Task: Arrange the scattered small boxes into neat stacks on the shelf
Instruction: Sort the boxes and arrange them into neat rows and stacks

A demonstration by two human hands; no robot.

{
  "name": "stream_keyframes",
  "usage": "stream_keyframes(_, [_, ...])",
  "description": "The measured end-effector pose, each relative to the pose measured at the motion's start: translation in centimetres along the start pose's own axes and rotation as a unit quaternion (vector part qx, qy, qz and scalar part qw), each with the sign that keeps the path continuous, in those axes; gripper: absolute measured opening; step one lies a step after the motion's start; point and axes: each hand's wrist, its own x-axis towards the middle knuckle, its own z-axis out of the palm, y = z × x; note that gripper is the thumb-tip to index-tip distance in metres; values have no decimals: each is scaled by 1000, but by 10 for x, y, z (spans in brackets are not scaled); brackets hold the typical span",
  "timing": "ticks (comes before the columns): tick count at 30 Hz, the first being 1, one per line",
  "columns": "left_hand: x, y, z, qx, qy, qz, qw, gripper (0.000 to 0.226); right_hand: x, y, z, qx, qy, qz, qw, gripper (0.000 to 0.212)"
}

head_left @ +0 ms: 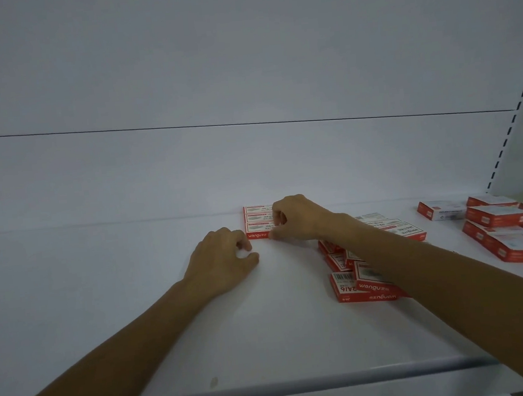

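A neat row of small red-and-white boxes [257, 222] lies at the back of the white shelf [135, 289], against the rear wall. My right hand [297, 218] covers the right end of that row, thumb and fingers pinching the nearest box. My left hand [224, 259] rests on the shelf just left and in front of the row, fingers loosely curled and holding nothing. A loose heap of the same boxes [357, 281] lies under my right forearm. Several more scattered boxes [505, 225] sit at the far right.
The shelf's rounded front edge [304, 385] runs across the bottom of the view. A slotted upright [514, 119] rises at the right rear. The white back wall [249, 151] closes the shelf behind the boxes.
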Motion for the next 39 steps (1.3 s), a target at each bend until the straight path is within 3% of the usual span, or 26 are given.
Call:
stream_keyframes(6, [2, 21, 1, -46, -33, 32, 998, 20, -19, 23, -29, 51, 25, -42, 998, 20])
stream_keyframes(13, [8, 70, 24, -97, -81, 54, 991, 27, -47, 70, -49, 44, 41, 23, 998, 20])
stream_keyframes(20, [12, 93, 43, -110, -87, 31, 990, 49, -70, 94, -53, 58, -61, 52, 995, 28])
stream_keyframes(28, [10, 100, 40, -111, -72, 44, 990, 38, -70, 92, -63, 94, -160, 10, 983, 22])
stream_keyframes(39, [17, 125, 50, -108, -67, 28, 992, 42, -85, 112, -70, 59, -169, 10, 984, 23])
